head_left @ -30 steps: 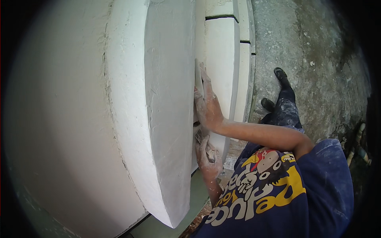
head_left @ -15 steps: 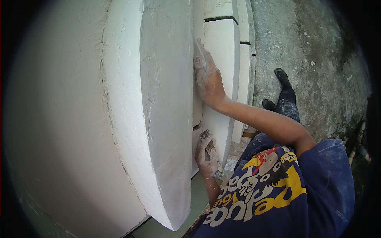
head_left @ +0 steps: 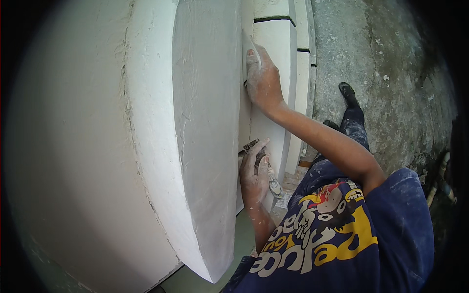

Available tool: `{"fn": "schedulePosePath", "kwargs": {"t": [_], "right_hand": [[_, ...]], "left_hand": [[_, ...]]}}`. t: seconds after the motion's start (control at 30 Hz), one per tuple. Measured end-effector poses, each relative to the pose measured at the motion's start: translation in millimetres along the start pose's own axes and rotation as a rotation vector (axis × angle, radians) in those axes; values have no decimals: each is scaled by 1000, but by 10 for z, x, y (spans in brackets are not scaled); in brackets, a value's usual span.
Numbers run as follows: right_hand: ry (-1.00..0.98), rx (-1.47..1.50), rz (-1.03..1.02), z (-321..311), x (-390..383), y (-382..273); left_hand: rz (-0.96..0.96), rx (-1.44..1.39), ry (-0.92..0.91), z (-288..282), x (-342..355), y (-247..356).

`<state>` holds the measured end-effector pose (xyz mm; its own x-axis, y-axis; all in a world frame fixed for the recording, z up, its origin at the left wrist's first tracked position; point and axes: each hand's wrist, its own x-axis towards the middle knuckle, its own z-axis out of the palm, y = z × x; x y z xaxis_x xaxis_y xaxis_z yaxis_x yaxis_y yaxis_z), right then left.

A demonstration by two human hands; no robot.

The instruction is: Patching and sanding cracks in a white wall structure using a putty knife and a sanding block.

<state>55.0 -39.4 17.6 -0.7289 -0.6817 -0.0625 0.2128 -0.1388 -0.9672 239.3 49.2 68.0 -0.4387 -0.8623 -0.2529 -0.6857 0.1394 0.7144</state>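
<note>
Compared with half a second ago, both hands sit higher in the frame. The right hand (head_left: 266, 82), upper centre, is partly closed, thumb and fingers pinching one thin, pale, flat sheet (head_left: 250, 42) beside the long grey-white plaster block (head_left: 207, 122). The left hand (head_left: 254, 188), lower centre, curls around one dark, plaster-smeared, narrow hand tool (head_left: 274, 183), now tilted more. Two black boots (head_left: 348, 93) show at right, one partly hidden.

Stained grey floor (head_left: 386, 88); pale poles (head_left: 438, 177) lying at far right.
</note>
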Motion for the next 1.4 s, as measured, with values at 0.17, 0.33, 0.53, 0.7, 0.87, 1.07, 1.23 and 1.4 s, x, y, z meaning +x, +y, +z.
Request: {"fn": "schedulePosePath", "kwargs": {"t": [0.17, 0.33, 0.53, 0.7, 0.87, 1.07, 1.23, 1.4], "right_hand": [[52, -166, -276, 236, -484, 208], [113, 4, -196, 187, 108, 154], [78, -60, -196, 218, -455, 217], [77, 90, -88, 140, 186, 96], [130, -53, -201, 216, -426, 241], [50, 129, 33, 84, 78, -71], [78, -60, -246, 139, -352, 4], [70, 114, 18, 177, 373, 223]], "left_hand": [[173, 265, 173, 6, -95, 52], [648, 187, 567, 37, -581, 94], [690, 167, 626, 107, -450, -152], [723, 165, 683, 134, -364, -283], [693, 192, 531, 230, -207, -409], [637, 404, 475, 227, -242, -499], [524, 446, 424, 204, -465, -636], [503, 493, 434, 202, -506, -690]]}}
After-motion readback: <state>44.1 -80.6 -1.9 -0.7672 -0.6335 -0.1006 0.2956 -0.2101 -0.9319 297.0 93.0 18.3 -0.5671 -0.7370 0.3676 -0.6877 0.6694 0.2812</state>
